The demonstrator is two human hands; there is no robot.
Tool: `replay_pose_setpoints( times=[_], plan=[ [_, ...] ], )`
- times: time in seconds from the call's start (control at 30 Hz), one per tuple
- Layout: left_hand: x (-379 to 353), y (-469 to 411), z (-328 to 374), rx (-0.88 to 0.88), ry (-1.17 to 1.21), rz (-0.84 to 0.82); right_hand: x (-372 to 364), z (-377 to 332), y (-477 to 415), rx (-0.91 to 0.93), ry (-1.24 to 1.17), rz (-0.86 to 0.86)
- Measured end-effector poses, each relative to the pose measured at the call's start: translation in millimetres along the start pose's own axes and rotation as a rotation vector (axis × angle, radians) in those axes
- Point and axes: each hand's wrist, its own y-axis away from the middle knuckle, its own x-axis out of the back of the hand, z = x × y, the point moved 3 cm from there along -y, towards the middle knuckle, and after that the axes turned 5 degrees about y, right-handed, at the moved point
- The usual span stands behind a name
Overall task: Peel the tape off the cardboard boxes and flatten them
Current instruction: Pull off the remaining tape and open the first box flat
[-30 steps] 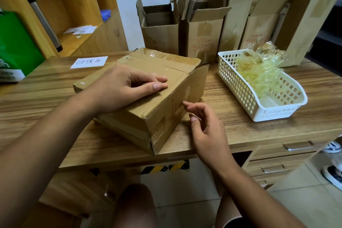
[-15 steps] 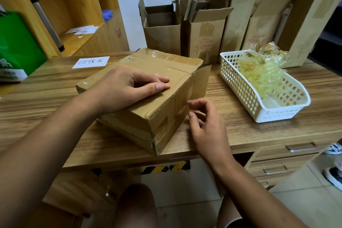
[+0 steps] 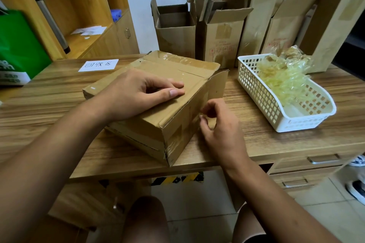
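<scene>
Your left hand (image 3: 136,94) presses the box (image 3: 158,126), fingers flat; your right hand (image 3: 219,130) curls its fingers at the tape (image 3: 185,130): pinch, then pull.

Brown box (image 3: 158,85) — white basket (image 3: 276,108) — green bag (image 3: 17,41).

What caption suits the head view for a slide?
Left hand presses a taped cardboard box; right hand picks at its side, near a basket of peeled tape.
</scene>
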Motion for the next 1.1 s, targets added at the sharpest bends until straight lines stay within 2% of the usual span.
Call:
replay_pose_setpoints(
  times=[0.4,0.8,1.1],
  plan=[
    [1,0,-1,-0.006,-0.029,0.008,-9,-2,-6,0.022,0.092,-0.032],
    [0,1,-2,0.019,-0.020,0.013,-6,5,5,-0.043,0.007,-0.108],
    [0,0,0,0.028,-0.010,0.014,-1,8,5,-0.064,-0.026,-0.061]
  ],
)
